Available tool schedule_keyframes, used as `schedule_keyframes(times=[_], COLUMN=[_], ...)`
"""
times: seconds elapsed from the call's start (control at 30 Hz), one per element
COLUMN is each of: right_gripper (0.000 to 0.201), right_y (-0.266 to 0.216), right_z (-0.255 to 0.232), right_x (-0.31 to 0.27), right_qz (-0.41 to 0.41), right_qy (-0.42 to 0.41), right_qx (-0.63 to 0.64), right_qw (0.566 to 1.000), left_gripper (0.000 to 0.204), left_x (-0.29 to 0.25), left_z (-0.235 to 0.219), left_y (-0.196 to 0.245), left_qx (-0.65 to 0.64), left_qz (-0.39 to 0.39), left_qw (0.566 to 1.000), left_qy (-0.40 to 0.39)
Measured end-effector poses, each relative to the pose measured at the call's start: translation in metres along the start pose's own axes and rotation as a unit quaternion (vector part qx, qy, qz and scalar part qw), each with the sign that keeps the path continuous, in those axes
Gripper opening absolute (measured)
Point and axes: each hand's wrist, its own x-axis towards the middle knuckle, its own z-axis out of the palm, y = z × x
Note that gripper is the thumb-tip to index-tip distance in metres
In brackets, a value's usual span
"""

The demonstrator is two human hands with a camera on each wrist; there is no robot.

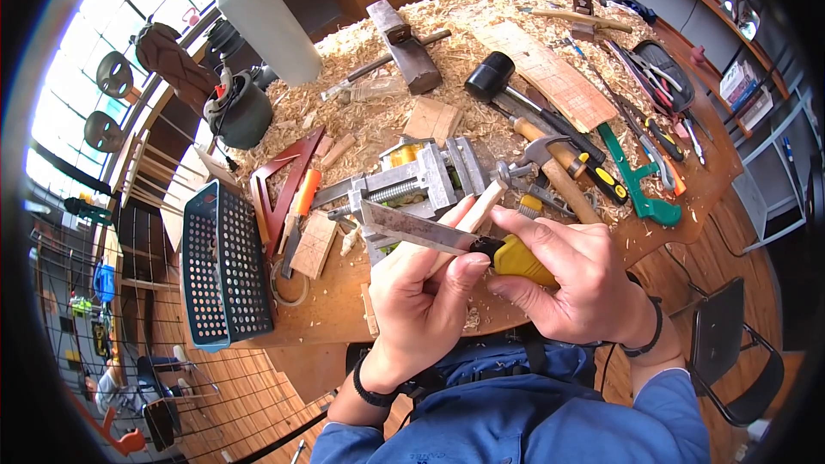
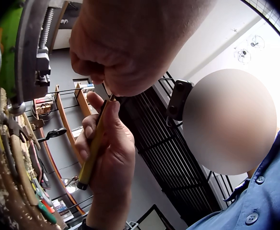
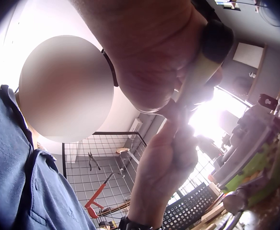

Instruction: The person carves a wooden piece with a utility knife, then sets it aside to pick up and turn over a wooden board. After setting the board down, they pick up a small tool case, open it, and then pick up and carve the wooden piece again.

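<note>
In the head view my left hand [image 1: 421,292] grips a slim pale wooden stick [image 1: 483,206], which slants up to the right out of the fingers. My right hand [image 1: 576,271] holds the yellow handle of a chisel [image 1: 417,228]. The flat steel blade points left and crosses the stick close to my left thumb. The left wrist view shows the right fingers wrapped along the yellow handle [image 2: 98,148]. In the right wrist view the handle's black end [image 3: 217,44] sticks out of the right hand; the stick is hidden there.
Just beyond the hands stands a metal vise [image 1: 412,185]. A perforated basket [image 1: 225,266] sits at the table's left edge. Right lie hammers, a black mallet [image 1: 490,77] and a green-handled saw [image 1: 640,185]. Wood shavings [image 1: 344,120] cover much of the table [image 1: 326,326].
</note>
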Motion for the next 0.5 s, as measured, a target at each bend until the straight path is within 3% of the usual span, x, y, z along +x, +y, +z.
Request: schedule_keyframes(times=[0.23, 0.5], right_gripper=[0.062, 0.063], right_y=[0.0, -0.001], right_z=[0.0, -0.001], right_x=[0.0, 0.0], right_qz=[-0.002, -0.003], right_qy=[-0.001, 0.0], right_qx=[0.009, 0.002], right_qw=[1.0, 1.0], left_gripper=[0.034, 0.037], left_x=[-0.002, -0.002], left_z=[0.001, -0.001], left_y=[-0.009, 0.002], left_qx=[0.011, 0.022], left_qz=[0.045, -0.018], left_qw=[0.999, 1.0], left_qy=[0.007, 0.002])
